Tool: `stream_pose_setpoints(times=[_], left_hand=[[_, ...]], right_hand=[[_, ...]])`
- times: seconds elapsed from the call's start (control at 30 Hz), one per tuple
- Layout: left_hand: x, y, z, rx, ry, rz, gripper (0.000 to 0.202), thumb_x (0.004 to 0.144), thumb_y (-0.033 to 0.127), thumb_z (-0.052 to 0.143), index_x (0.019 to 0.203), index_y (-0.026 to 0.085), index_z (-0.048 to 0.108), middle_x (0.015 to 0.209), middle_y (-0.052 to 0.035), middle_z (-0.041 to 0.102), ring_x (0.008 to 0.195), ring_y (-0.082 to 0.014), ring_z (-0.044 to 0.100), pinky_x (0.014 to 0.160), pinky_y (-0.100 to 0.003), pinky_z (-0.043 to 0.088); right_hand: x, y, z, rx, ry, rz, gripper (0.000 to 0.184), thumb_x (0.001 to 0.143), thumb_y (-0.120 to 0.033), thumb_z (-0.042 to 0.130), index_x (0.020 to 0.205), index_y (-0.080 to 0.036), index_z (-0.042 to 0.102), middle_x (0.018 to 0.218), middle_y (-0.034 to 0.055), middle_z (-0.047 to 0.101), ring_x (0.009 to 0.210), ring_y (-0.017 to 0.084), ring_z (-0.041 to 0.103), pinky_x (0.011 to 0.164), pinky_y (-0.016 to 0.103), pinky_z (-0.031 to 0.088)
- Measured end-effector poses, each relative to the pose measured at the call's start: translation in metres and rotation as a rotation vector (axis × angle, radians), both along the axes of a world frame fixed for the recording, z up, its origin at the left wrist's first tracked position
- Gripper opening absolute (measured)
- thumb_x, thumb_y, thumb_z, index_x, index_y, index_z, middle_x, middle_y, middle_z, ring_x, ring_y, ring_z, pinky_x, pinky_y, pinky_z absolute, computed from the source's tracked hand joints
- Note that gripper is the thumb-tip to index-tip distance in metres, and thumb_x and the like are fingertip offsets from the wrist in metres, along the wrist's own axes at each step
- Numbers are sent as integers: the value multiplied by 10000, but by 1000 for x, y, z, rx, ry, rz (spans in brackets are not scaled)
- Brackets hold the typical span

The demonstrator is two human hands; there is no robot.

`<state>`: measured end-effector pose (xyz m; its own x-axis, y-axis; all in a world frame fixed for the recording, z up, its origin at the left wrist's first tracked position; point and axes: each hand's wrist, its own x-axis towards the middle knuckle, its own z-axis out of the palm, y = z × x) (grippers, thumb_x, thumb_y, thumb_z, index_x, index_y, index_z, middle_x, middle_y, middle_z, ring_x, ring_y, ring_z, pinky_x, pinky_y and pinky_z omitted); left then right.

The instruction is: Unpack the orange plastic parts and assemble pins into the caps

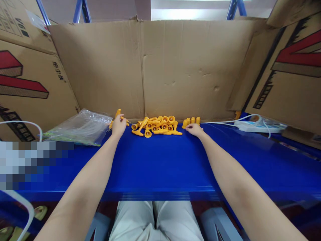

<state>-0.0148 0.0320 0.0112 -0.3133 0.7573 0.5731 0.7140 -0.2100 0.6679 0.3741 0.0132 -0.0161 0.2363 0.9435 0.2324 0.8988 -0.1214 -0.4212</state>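
At the back of the table, left of a heap, my left hand (pixel 118 126) is closed with an orange handle-like piece (pixel 118 112) sticking up from its fingers. More orange parts lie partly hidden behind that hand. My right hand (pixel 195 129) is to the right of the heap, its fingers pinched at a small orange cup-shaped piece (pixel 185 124). Similar orange cups (pixel 198 120) stand in a group just behind it. Between my hands lies the heap of orange cups and handles (pixel 160 126). One T-shaped orange piece (pixel 141 128) leans at the heap's left side.
A blue table (pixel 160 164) runs under my arms. Tall cardboard (pixel 100 63) walls its back and sides. Clear plastic bags (pixel 80 127) lie at the left. At the right, a white power strip (pixel 259 126) with cables rests near the cardboard. A blurred-out patch covers the left edge.
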Motion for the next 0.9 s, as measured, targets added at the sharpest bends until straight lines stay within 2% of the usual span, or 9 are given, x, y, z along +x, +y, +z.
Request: stream_pose_setpoints(times=[0.13,0.27,0.47,0.7,0.8,0.9], left_hand=[[-3,2,-2,19,-18,57,388,751,217,496,1126,211,597,846,-26,611,819,-168,613,827,-302,505],[-10,5,-7,36,12,71,411,720,148,487,1108,226,595,912,-36,616,914,-193,603,896,-355,491],[-18,6,-13,-22,46,128,434,719,77,464,1126,206,542,1035,-78,646,982,-233,608,916,-425,476],[-29,10,-19,18,145,127,260,737,98,448,889,153,653,1064,-145,637,1043,-251,594,978,-424,459],[-36,16,-23,-19,175,144,330,687,78,471,938,136,676,1086,-155,635,1053,-267,593,979,-430,464],[-42,21,-30,-104,256,66,435,622,58,505,1008,146,684,1106,-137,649,1118,-292,565,1007,-439,440]], right_hand=[[-5,-1,-1,-88,-44,43,346,877,-337,493,1190,-281,629,1291,53,580,1212,280,484,990,476,343],[-6,3,-5,-129,-152,97,426,931,-371,370,1309,-268,537,1402,73,482,1290,289,419,1033,526,307],[-7,3,-8,-121,-195,120,442,950,-347,318,1338,-240,501,1435,94,439,1321,289,384,1048,558,285],[-12,-3,-2,-157,-213,131,452,958,-330,294,1341,-201,496,1441,121,426,1313,305,396,1049,568,286],[-13,-4,0,-160,-217,129,456,957,-322,295,1336,-178,502,1435,133,431,1303,320,406,1046,566,291],[-13,-4,-1,-161,-223,132,452,956,-320,294,1328,-181,510,1431,134,437,1295,325,414,1035,571,300]])
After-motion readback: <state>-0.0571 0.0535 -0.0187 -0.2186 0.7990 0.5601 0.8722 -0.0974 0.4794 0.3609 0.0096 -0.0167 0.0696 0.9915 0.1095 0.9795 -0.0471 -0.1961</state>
